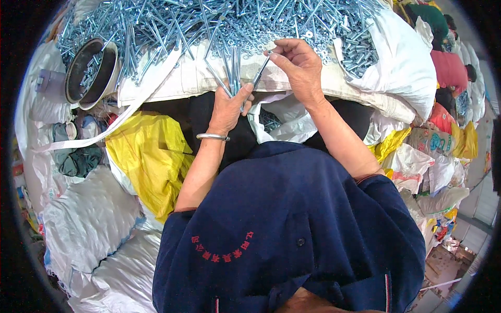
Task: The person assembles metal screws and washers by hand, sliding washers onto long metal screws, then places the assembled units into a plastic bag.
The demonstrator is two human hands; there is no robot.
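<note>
My left hand (233,108) is closed around a bundle of long silver bolts (235,70), which point away from me. One more long bolt (260,72) slants up and right from beside my left thumb. At its upper end, my right hand (301,68) has thumb and forefinger pinched together. Any small nut or washer between those fingertips is too small to make out. Just beyond both hands lies a pile of loose long bolts (172,23), with small nuts and washers (261,44) along its near side, on white woven sacking (162,89).
A round dark-lined bucket (110,73) with some bolts inside tilts at the left. Short silver tube-like pieces (359,55) are heaped at the right. A white strap (99,136) hangs on the left, above yellow (151,156) and white sacks (94,214). Other people (450,70) sit at the far right.
</note>
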